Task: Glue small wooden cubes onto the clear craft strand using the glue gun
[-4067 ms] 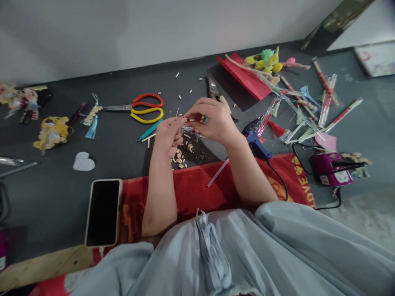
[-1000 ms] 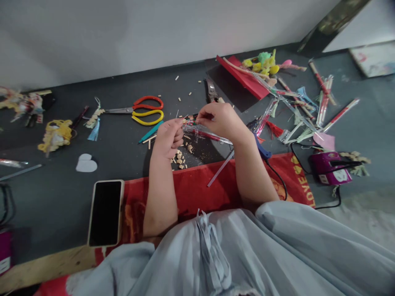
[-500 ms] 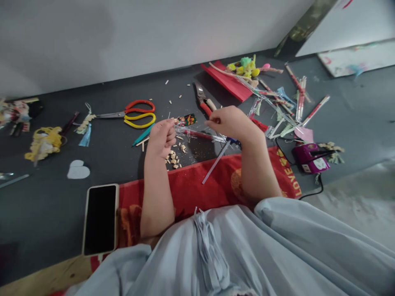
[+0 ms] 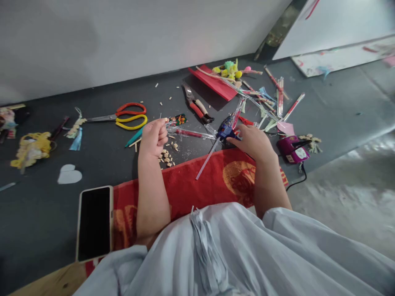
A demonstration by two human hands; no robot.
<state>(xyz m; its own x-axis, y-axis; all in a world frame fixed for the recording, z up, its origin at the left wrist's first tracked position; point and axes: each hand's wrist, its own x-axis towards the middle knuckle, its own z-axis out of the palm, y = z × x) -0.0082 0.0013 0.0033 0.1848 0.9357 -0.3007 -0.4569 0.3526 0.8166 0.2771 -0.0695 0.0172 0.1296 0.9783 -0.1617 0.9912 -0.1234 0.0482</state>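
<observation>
My left hand [image 4: 153,137] is closed in a pinch on the end of a clear plastic sleeve [image 4: 191,132] that holds a red stick, with a small dark colourful tag [image 4: 178,120] at its near end. My right hand [image 4: 253,142] rests over the blue glue gun [image 4: 225,131] on the dark mat, its fingers curled on the handle. Small wooden bits [image 4: 167,155] lie under my left hand.
Red and yellow scissors [image 4: 129,115], red-handled pliers [image 4: 196,105], a red paper sheet [image 4: 212,83], wrapped sticks [image 4: 279,98], a purple device [image 4: 291,149], a phone [image 4: 94,222], a white paper heart [image 4: 68,174], a yellow yarn bundle [image 4: 30,148] and a white strip [image 4: 208,158] on red cloth [image 4: 197,181].
My right hand let go of the sleeve and moved right and down onto the blue glue gun. The left hand keeps its pinch. The camera view turned rightward.
</observation>
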